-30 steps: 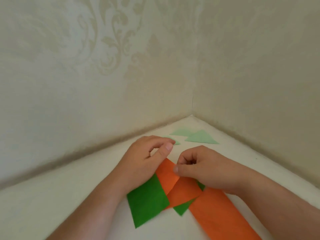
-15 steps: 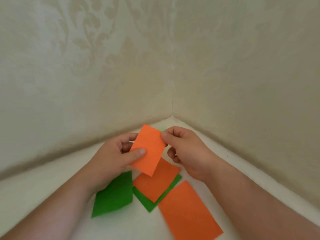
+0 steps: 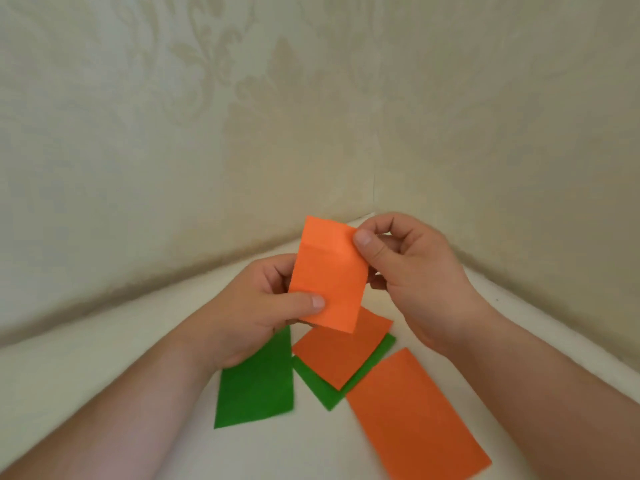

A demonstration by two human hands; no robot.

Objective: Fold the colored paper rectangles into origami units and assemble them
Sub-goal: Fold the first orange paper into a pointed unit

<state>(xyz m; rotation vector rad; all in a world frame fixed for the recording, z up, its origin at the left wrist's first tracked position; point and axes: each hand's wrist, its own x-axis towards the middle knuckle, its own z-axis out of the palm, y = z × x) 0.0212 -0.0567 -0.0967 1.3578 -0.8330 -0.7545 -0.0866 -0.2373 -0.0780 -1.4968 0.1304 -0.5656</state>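
Note:
Both hands hold one orange paper rectangle (image 3: 329,275) upright above the white surface. My left hand (image 3: 256,313) pinches its lower left edge with thumb on the front. My right hand (image 3: 412,271) pinches its upper right corner, where a crease runs across near the top. Below lie another orange rectangle (image 3: 341,351) resting on a green one (image 3: 346,389), a second green rectangle (image 3: 258,386) to the left, partly under my left wrist, and a larger orange rectangle (image 3: 415,417) at the right.
The white surface (image 3: 104,375) sits in a corner between two patterned beige walls (image 3: 374,168). Both walls stand close behind and to the right of the papers.
The orange rectangle was picked off the pile and raised upright between both hands. The view has shifted; the pale green triangles seen earlier are hidden behind the held paper and hands.

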